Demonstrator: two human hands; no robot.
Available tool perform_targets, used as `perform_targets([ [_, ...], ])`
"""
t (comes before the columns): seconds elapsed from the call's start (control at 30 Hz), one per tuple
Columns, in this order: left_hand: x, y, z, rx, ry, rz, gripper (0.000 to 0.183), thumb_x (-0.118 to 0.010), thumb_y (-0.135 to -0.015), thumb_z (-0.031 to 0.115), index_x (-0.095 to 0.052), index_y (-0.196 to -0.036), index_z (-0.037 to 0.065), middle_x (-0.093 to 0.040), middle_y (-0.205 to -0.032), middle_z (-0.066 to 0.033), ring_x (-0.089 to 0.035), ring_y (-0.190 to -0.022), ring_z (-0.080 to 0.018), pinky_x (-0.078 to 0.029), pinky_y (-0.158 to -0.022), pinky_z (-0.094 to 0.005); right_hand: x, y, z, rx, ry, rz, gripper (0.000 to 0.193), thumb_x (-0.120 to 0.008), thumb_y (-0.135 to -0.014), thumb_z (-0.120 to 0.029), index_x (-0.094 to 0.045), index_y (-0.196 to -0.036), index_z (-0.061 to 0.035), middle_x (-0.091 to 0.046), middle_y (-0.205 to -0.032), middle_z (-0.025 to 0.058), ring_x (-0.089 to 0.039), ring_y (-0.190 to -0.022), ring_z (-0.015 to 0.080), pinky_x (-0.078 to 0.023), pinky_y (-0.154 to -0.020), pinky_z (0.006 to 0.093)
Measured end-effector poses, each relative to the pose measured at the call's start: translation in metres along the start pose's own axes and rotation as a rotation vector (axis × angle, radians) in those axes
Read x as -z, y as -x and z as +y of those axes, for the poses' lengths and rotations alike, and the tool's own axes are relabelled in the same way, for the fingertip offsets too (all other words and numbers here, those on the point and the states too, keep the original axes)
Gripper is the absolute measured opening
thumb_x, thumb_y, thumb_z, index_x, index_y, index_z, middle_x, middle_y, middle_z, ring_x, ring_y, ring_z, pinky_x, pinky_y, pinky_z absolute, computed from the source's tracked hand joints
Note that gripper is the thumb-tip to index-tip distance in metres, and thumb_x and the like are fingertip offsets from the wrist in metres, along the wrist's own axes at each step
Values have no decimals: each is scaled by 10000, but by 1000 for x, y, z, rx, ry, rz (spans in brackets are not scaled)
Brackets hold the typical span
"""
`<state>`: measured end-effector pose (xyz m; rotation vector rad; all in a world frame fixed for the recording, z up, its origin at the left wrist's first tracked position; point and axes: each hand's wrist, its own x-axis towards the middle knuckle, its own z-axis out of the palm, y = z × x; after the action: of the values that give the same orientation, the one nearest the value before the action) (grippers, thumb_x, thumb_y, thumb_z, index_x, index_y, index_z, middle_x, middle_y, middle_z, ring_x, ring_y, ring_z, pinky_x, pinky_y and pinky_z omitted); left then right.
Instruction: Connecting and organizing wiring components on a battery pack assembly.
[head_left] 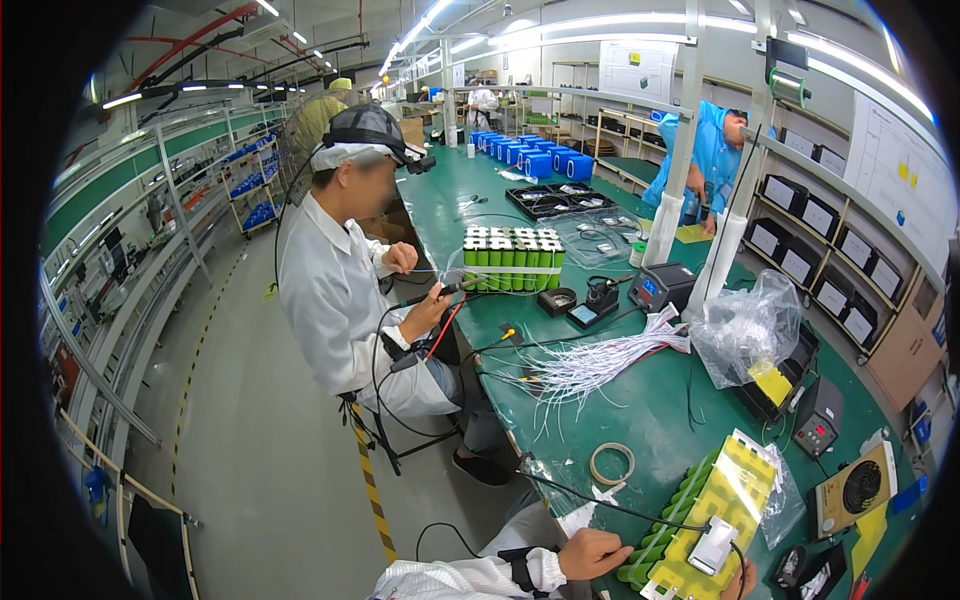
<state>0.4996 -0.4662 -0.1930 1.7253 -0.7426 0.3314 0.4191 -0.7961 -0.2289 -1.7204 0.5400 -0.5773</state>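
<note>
A battery pack (715, 510) of green cylindrical cells with a yellow, see-through top sheet lies on the green workbench before me. At its near left corner is my left hand (593, 553), fingers curled and fingertips against the cells. Only a small part of my right hand (740, 580) shows at the pack's near right edge; its fingers are mostly hidden. On the yellow sheet sits a white block-shaped device (713, 545) with black cables running off it. A roll of tape (612, 464) lies beyond my left hand.
To the left, a seated co-worker (340, 270) holds a soldering iron at a green cell pack (512, 260). White wires (610, 360), a soldering station (660, 288) and a plastic bag (745, 330) lie farther up the bench. A small fan (858, 487) stands at right.
</note>
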Motion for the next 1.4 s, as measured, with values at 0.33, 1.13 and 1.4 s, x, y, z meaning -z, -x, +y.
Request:
perform_targets([
  [0.33,2,1,3,-8,29,29,374,-629,-842,110,-387,-568,30,-358,-511,-113,-426,-438,-295,-309,-427,-381,-10,10,-15,-43,-109,42,241,-516,-925,-179,-622,-1002,24,-613,-893,70,-538,-792,151,-453,-710,301],
  [1.13,-9,11,-9,158,-30,31,401,-501,-945,195,-527,-628,-49,-450,-513,-179,-372,-451,-242,-299,-452,-389,-22,9,-41,131,171,246,283,-563,-885,-267,-592,-802,2,-546,-654,201,-536,-564,349,-417,-542,393],
  [1.4,19,5,10,392,17,64,342,-492,-944,252,-561,-737,-10,-597,-658,-121,-523,-532,-205,-420,-475,-321,-23,10,-36,150,183,243,273,-556,-876,-275,-591,-802,-15,-580,-705,201,-573,-660,387,-433,-579,434],
])
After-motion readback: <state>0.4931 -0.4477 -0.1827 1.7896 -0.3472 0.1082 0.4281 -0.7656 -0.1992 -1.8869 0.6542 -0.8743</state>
